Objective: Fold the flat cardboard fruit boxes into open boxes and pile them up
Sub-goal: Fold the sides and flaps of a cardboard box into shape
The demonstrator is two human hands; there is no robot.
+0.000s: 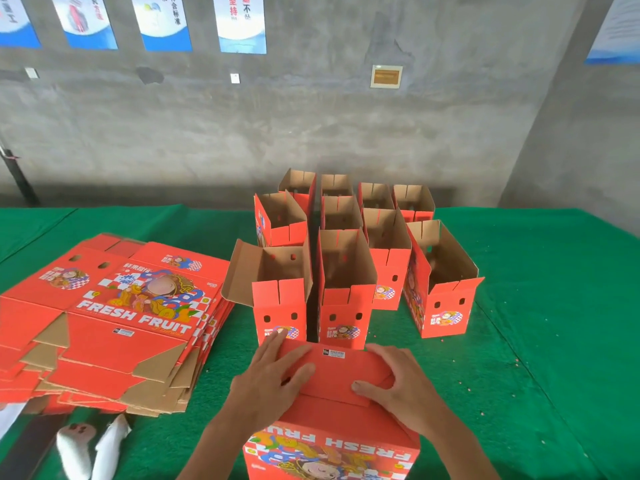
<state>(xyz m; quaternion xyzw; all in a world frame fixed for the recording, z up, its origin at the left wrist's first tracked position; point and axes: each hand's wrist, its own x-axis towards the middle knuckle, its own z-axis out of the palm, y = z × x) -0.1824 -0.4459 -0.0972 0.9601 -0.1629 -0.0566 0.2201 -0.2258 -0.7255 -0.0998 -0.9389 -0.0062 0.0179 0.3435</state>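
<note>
A red fruit box (332, 441) stands upside down at the near edge of the green table, its bottom flaps facing up. My left hand (273, 375) lies flat on the left flaps, fingers straight. My right hand (398, 382) presses the right flaps, thumb pointing inward at the flap seam. A stack of flat red boxes (114, 320) printed "FRESH FRUIT" lies to the left. Several folded open boxes (346, 251) stand upright in rows just beyond my hands.
The green cloth table (540, 341) stretches to the right, with small red specks on it. A grey concrete wall with posters rises behind. White gloves (90, 445) lie at the lower left, near the table's edge.
</note>
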